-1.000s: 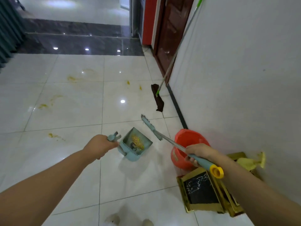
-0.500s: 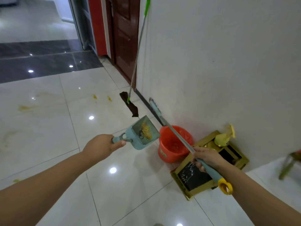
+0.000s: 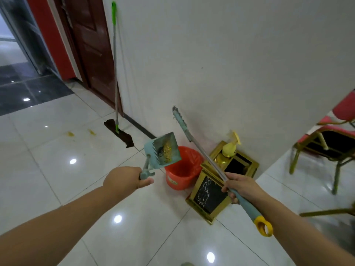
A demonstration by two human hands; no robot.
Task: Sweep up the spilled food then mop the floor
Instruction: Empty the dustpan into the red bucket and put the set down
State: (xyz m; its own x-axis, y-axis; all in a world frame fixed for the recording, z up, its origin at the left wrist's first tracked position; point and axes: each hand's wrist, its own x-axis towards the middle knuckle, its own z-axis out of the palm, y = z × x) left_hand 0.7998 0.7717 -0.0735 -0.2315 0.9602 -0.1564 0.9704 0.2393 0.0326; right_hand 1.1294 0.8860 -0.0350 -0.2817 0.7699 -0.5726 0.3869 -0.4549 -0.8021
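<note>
Here, the spilled food (image 3: pixel 167 150) lies as yellow bits in the teal dustpan (image 3: pixel 163 149), held in the air, tilted, beside the orange bin (image 3: pixel 182 169). The left hand (image 3: pixel 123 179) grips its handle; the right hand (image 3: pixel 241 186) grips the broom (image 3: pixel 201 150). A mop (image 3: pixel 115 73) leans against the wall (image 3: pixel 211 54), with yellow stains (image 3: pixel 70 133) on the floor (image 3: pixel 57 160) near it.

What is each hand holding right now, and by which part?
The left hand grips the dustpan by its handle end. The right hand grips the broom where the metal shaft meets the teal grip.
</note>
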